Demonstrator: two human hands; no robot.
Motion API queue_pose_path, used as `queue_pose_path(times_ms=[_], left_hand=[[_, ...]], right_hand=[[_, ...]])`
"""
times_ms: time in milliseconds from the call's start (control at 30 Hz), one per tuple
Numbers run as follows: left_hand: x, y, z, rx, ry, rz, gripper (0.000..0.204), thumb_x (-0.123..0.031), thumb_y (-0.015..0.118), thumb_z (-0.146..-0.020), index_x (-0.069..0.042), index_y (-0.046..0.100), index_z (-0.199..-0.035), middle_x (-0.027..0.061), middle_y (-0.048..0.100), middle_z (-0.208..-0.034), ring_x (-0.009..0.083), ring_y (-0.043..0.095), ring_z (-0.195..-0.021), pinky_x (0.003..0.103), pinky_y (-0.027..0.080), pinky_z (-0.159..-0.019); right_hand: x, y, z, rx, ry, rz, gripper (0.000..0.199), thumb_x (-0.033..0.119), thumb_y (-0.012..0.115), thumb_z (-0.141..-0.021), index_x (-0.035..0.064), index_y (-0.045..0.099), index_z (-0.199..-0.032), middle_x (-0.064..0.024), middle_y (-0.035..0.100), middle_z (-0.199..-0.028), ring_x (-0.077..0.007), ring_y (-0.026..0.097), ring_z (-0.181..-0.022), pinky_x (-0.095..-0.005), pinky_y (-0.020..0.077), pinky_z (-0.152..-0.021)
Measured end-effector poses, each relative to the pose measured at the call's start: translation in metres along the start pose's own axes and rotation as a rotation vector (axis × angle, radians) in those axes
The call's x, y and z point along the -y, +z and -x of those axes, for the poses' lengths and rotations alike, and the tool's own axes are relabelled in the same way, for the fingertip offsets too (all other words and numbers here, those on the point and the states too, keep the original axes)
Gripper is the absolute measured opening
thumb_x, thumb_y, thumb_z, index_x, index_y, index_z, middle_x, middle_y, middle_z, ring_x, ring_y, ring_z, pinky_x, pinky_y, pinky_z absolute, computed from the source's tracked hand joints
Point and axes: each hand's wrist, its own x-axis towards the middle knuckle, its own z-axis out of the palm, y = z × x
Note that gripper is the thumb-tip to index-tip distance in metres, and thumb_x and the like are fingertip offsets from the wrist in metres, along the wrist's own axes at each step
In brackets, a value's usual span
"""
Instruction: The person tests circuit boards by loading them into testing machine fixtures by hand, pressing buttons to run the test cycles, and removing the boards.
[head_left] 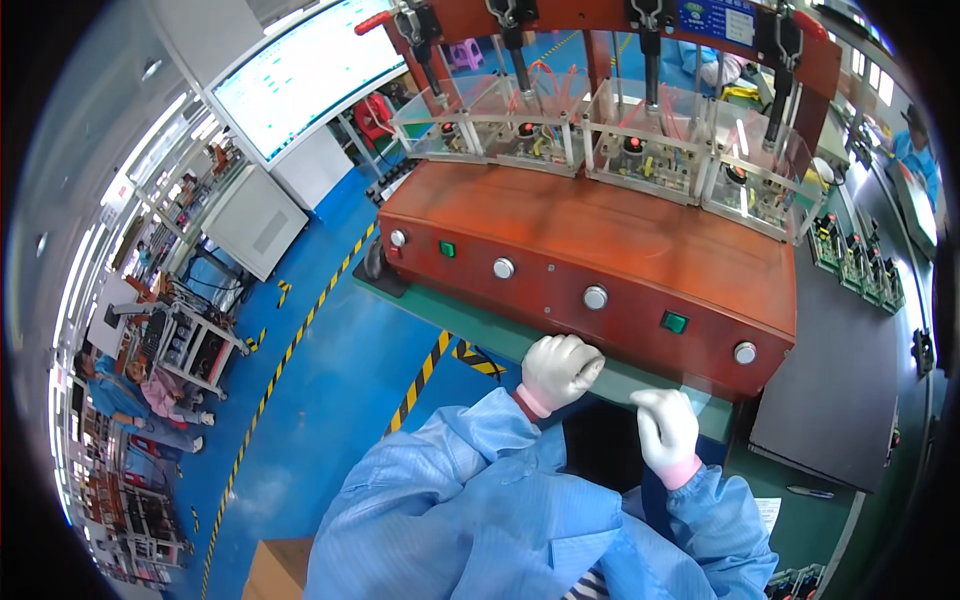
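- One red machine (590, 235) fills your view ahead, standing on one green bench (490, 328), just beyond both hands.
- One lit screen (310, 75) stands past its left end; one flat black panel (835, 380) lies right of it.
- Four clear covers (645, 150) sit in a row along its top, with four black levers (651, 70) above them.
- Two white-gloved hands are yours: your left hand (562, 372), fingers curled loosely near the machine's lower front edge, its inner side hidden, so you cannot tell whether it holds anything; your right hand (667, 430), half-curled and loose, with no object visible in it, near the bench edge.
- Perhaps four circuit boards (852, 265) stand at the far right, small and bent by the lens.
- Four round silver buttons (595, 297) and two green switches (676, 322) line the machine's front.
- One pen (810, 491) lies right of your right hand.
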Motion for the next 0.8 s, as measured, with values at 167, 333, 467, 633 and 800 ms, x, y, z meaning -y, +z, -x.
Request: queue_pose_path(times_ms=[167,333,467,633,800], left_hand=[[0.0,-0.001,-0.002,-0.009,-0.004,0.001,0.011,-0.024,0.075,-0.084,-0.013,0.077,-0.083,0.0021,0.069,-0.08,0.0268,0.062,-0.069,0.036,0.05,-0.068],[0.0,0.001,0.0,-0.023,-0.009,0.0,0.012,-0.024,0.074,-0.085,-0.013,0.076,-0.083,0.0023,0.07,-0.081,0.0266,0.062,-0.07,0.036,0.05,-0.069],[0.001,0.001,0.002,-0.024,-0.01,-0.016,0.012,-0.025,0.074,-0.085,-0.013,0.076,-0.083,0.002,0.07,-0.081,0.0265,0.062,-0.069,0.036,0.05,-0.068],[-0.002,-0.002,-0.001,-0.019,-0.008,-0.006,0.013,-0.025,0.074,-0.086,-0.013,0.076,-0.082,0.0019,0.07,-0.08,0.0265,0.063,-0.07,0.036,0.05,-0.068],[0.0,-0.002,0.001,-0.014,-0.006,-0.014,0.013,-0.025,0.074,-0.086,-0.012,0.076,-0.082,0.0022,0.07,-0.08,0.0263,0.063,-0.069,0.036,0.05,-0.068]], right_hand=[[-0.016,0.01,0.005,0.051,0.188,-0.043,0.017,0.002,0.066,-0.091,0.0055,0.076,-0.105,-0.0076,0.076,-0.102,-0.0259,0.068,-0.089,-0.033,0.0527,-0.088],[-0.015,0.009,0.005,0.081,0.19,-0.02,0.017,0.002,0.065,-0.092,0.0042,0.076,-0.105,-0.0078,0.075,-0.101,-0.0263,0.068,-0.09,-0.0331,0.0526,-0.089],[-0.012,0.008,0.003,0.095,0.184,-0.031,0.017,0.003,0.065,-0.092,0.0046,0.076,-0.105,-0.0077,0.075,-0.101,-0.0262,0.068,-0.091,-0.0332,0.0525,-0.089],[-0.011,0.006,0.002,0.089,0.159,-0.02,0.017,0.003,0.065,-0.092,0.0047,0.076,-0.105,-0.0078,0.075,-0.101,-0.0262,0.068,-0.091,-0.0333,0.0524,-0.089],[-0.01,0.006,0.001,0.097,0.161,-0.022,0.017,0.003,0.065,-0.092,0.0048,0.076,-0.104,-0.0078,0.075,-0.1,-0.0263,0.069,-0.091,-0.0333,0.0525,-0.089]])
